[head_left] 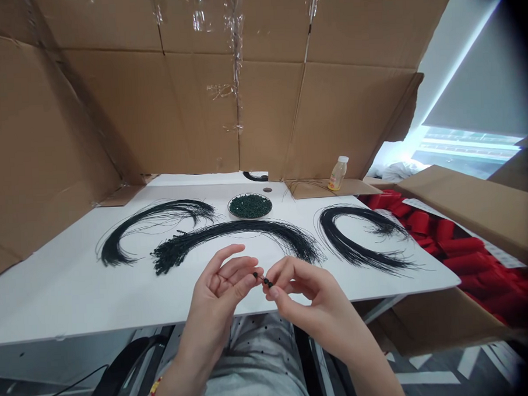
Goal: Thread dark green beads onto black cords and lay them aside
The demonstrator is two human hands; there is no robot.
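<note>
From the head cam: L hand (218, 293) & R hand (303, 295) are raised over the front of the bench (54, 300), fingers (274, 273) together at the tips of both hands, pinching a short black cord (264, 279) w/ a small bead at each end. The cord sits in the air btwn them, above the bench. Looks best done w/ the pinch right by the beads & the cord kept taut, as something this thin would slip easily.

Count: 2 hands, 1 short cord in hand, 3 long bundles of thin black cord on the bench: left bundle (130, 239), middle bundle (230, 231), right bundle (358, 246). Also 1 round dish (250, 217) of dark green beads (250, 206), 1 small white-capped bottle (338, 174). Behind, cardboard sheets (242, 105); at right, an open carton (466, 212) of red pieces (458, 248), too many to count.
</note>
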